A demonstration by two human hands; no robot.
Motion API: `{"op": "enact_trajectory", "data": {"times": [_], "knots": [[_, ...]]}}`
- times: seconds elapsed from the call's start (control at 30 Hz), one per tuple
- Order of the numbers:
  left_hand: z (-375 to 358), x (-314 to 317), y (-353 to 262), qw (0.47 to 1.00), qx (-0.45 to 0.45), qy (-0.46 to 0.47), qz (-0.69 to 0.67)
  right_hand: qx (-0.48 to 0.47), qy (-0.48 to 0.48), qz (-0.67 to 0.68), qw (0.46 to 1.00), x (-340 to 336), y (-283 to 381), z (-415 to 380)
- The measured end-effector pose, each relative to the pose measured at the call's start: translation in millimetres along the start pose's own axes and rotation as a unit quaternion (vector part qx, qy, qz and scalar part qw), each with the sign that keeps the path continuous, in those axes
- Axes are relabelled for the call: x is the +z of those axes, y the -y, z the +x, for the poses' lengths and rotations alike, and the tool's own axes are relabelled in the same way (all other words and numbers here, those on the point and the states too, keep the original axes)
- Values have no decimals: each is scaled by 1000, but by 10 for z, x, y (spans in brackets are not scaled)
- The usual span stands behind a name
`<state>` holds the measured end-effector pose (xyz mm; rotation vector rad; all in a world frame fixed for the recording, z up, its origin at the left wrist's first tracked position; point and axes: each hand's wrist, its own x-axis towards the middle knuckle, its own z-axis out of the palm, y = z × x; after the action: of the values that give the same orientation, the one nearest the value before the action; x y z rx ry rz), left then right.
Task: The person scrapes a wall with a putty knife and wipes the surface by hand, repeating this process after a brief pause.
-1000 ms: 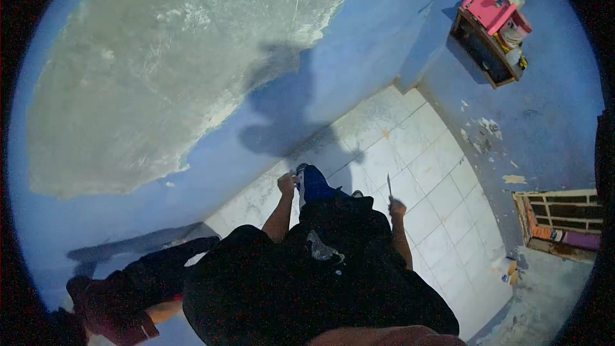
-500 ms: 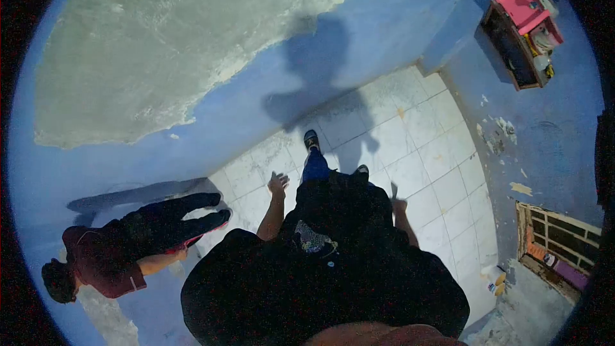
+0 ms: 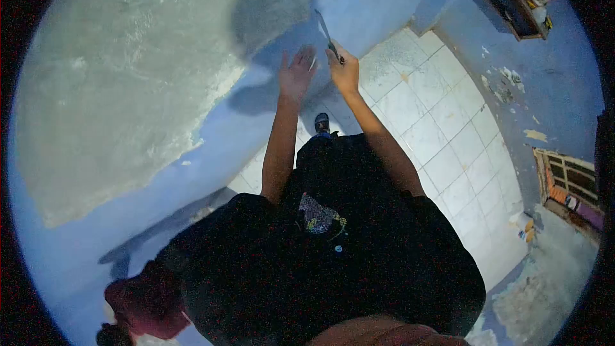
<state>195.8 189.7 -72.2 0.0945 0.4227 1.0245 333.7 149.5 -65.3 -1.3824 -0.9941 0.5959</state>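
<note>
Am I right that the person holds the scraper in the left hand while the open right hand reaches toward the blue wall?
Not quite: the head view shows the scraper in the right hand, while the open left hand reaches toward the blue wall.

Your scraper (image 3: 327,35) at the blue wall (image 3: 378,0)

Thin dark blade, slim handle gripped low; it tilts toward eleven o'clock, tip meeting the wall where blue paint borders bare grey plaster (image 3: 128,77).

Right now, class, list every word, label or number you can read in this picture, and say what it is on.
None can be read.
The print on the black shirt is too blurred to read.
The items on the shelf are too small for any label to show.
</note>
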Motion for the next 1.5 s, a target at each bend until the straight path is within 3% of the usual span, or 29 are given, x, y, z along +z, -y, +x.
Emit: {"op": "enact_trajectory", "data": {"times": [0.03, 0.17, 0.23, 0.43, 0.47, 0.57, 0.67, 0.8, 0.93, 1.03, 1.17, 1.27, 1.4, 1.43, 1.5], "knots": [[168, 135, -93, 997, -25, 29, 60, -52, -48, -3, 997, 149, 101, 87], [630, 408, -342, 940, -84, 183, 276, 113, -39, 28, 992, 435, 583, 141], [734, 491, -390, 958, -142, 154, 195, 161, -29, 8, 986, 496, 789, 88], [821, 844, -357, 960, -213, 110, 145, 51, -145, 55, 987, 798, 495, 157], [845, 876, -354, 964, -214, 87, 131, 76, -133, 63, 986, 807, 453, 149], [1294, 460, -473, 916, -310, 252, 14, 127, -117, 63, 983, 767, 651, 139], [1192, 694, -457, 930, -341, 116, -75, 119, -142, 27, 982, 757, 654, 174], [1175, 758, -473, 959, -267, 63, 66, 139, -134, 23, 981, 807, 679, 164], [1304, 485, -413, 941, -300, 149, -46, 180, -128, 13, 975, 783, 697, 120], [1312, 470, -427, 936, -324, 115, -72, 141, -151, 14, 978, 781, 727, 129], [1222, 591, -367, 968, -241, 57, 33, 176, -169, 23, 969, 845, 575, 100], [1149, 607, -437, 972, -220, 69, 31, 167, -146, 13, 975, 868, 570, 72], [1170, 619, -487, 955, -268, 124, -39, 150, -144, 4, 978, 895, 670, 78], [1185, 690, -486, 967, -238, 68, 53, 171, -157, 31, 972, 902, 663, 132], [1135, 740, -448, 971, -218, 59, 74, 173, -139, 38, 974, 843, 643, 138]]}}
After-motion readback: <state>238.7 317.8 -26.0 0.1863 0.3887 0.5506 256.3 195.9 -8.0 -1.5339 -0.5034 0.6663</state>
